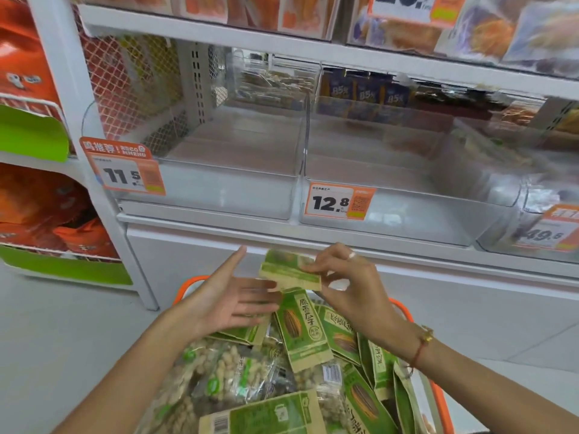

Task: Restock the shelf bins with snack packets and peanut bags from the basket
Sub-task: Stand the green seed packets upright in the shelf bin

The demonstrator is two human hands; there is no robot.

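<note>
Two clear plastic bins sit bare on the shelf at your twelve o'clock, the left bin (225,158) over the 11.5 tag (125,175), the right bin (369,170) over the 12.8 tag (340,203); a packet dropped in the wrong one would sit under the wrong price. Their walls are smooth and glossy, so stiff packets could slide forward or tip over the low front lip.

Your left hand (232,300) hovers spread, palm turned inward at ten o'clock of the basket, holding nothing. If it closes late, the handover may fumble.

Your right hand (347,277) pinches a green packet (289,270) by its edge, above the basket and below the shelf. That paper-faced flat packet looks slick, and an edge pinch could let it swing or slip.

Below, the orange-rimmed basket (404,308) holds more flat green packets (302,330) and crinkly clear peanut bags (225,371), lumpy, shifting, heaped loosely.
</note>
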